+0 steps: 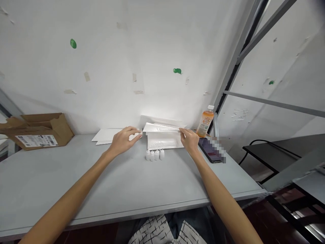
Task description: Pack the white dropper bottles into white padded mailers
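My right hand (189, 138) pinches the right end of a thin, folded white sheet (161, 128), which is lifted and tilted. Under it lies a stack of white, glossy flat packets (165, 140); whether they are paper or plastic I cannot tell. My left hand (124, 139) hovers just left of the lifted sheet, its thumb and fingers curved and apart. Several small white bottles (154, 155) stand in a row in front of the stack. Behind my left hand, flat white cards (104, 135) lie against the wall.
An opened cardboard box (43, 132) with a label sits at the left of the grey table (114, 189). At the right are an orange drink bottle (206, 121) and a phone (210, 150). A metal frame (235, 67) rises beyond the table's right end.
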The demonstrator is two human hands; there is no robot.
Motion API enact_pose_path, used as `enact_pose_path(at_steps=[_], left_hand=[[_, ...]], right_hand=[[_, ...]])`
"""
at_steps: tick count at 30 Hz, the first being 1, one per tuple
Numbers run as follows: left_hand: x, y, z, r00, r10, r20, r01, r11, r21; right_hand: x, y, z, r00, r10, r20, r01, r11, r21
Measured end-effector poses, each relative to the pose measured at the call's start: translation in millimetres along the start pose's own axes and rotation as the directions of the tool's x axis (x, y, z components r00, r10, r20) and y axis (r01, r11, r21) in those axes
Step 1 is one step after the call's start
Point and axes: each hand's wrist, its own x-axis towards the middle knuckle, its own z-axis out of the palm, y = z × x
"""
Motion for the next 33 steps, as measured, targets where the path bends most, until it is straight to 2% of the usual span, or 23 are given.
enact_pose_path(at_steps=[2, 3, 5, 8, 11, 13, 15, 18, 20, 23, 24, 25, 26, 27, 29, 30, 31, 33], left_hand=[[15.4, 15.2, -7.9, 0.986, 0.164, -0.020, -0.161, 0.981, 0.111], [23.5, 23.8, -9.5, 0.969, 0.246, 0.011, -0.244, 0.957, 0.159], [38.9, 40.2, -7.7, 0.936, 0.331, 0.120, -0.351, 0.907, 0.233], [57.5, 57.4, 3.4, 0.908, 0.342, 0.242, -0.410, 0.845, 0.345], [69.7, 64.2, 12.8, 0.900, 0.332, 0.281, -0.427, 0.798, 0.425], [75.2, 64.9, 14.1, 0.899, 0.306, 0.315, -0.423, 0.795, 0.435], [79.4, 64.1, 11.8, 0.889, 0.287, 0.356, -0.430, 0.790, 0.438], [84.4, 61.7, 5.4, 0.870, 0.306, 0.388, -0.470, 0.754, 0.459], [87.3, 60.6, 0.1, 0.864, 0.330, 0.380, -0.492, 0.712, 0.501], [91.6, 63.5, -9.9, 0.863, 0.390, 0.322, -0.504, 0.618, 0.603], [93.1, 66.2, -13.6, 0.858, 0.414, 0.303, -0.506, 0.583, 0.636], [94.6, 69.7, -17.2, 0.852, 0.436, 0.291, -0.507, 0.548, 0.665], [96.0, 74.1, -20.6, 0.844, 0.456, 0.283, -0.509, 0.516, 0.689], [97.3, 79.1, -23.6, 0.836, 0.473, 0.279, -0.512, 0.489, 0.706], [99.3, 90.3, -27.3, 0.817, 0.507, 0.273, -0.524, 0.458, 0.718], [99.9, 96.1, -27.9, 0.805, 0.529, 0.268, -0.534, 0.452, 0.715], [100.3, 101.7, -27.8, 0.792, 0.551, 0.264, -0.547, 0.446, 0.709], [100.3, 111.4, -25.6, 0.763, 0.588, 0.269, -0.573, 0.422, 0.702]], right_hand=[[-0.7, -3.5, 0.2, 0.996, -0.064, -0.062, 0.065, 0.998, 0.025], [-1.2, -5.7, 0.3, 0.992, -0.093, -0.091, 0.096, 0.995, 0.037], [-2.2, -10.7, -0.4, 0.976, -0.146, -0.164, 0.158, 0.985, 0.063], [-2.5, -18.6, -4.2, 0.923, -0.233, -0.307, 0.276, 0.955, 0.106], [-1.8, -25.7, -9.5, 0.860, -0.304, -0.410, 0.389, 0.910, 0.143], [-1.8, -30.0, -12.3, 0.848, -0.318, -0.424, 0.419, 0.892, 0.170], [-2.4, -34.2, -14.7, 0.860, -0.311, -0.404, 0.417, 0.885, 0.207], [-4.1, -40.5, -18.2, 0.888, -0.265, -0.375, 0.383, 0.878, 0.286], [-4.7, -43.6, -20.0, 0.912, -0.173, -0.371, 0.314, 0.877, 0.363], [-2.9, -43.3, -19.9, 0.944, 0.138, -0.298, 0.052, 0.834, 0.550], [-1.3, -41.7, -19.0, 0.935, 0.277, -0.221, -0.076, 0.766, 0.638], [0.6, -39.5, -17.8, 0.905, 0.413, -0.104, -0.216, 0.655, 0.724], [2.8, -36.9, -16.6, 0.849, 0.526, 0.047, -0.354, 0.500, 0.790], [4.9, -34.3, -15.5, 0.774, 0.596, 0.214, -0.473, 0.320, 0.821], [8.4, -30.2, -14.0, 0.616, 0.615, 0.493, -0.623, -0.002, 0.782], [9.5, -29.1, -13.8, 0.559, 0.591, 0.582, -0.660, -0.109, 0.744], [10.0, -28.7, -13.8, 0.522, 0.562, 0.642, -0.680, -0.179, 0.711], [9.7, -29.9, -14.3, 0.493, 0.512, 0.703, -0.702, -0.244, 0.670]])
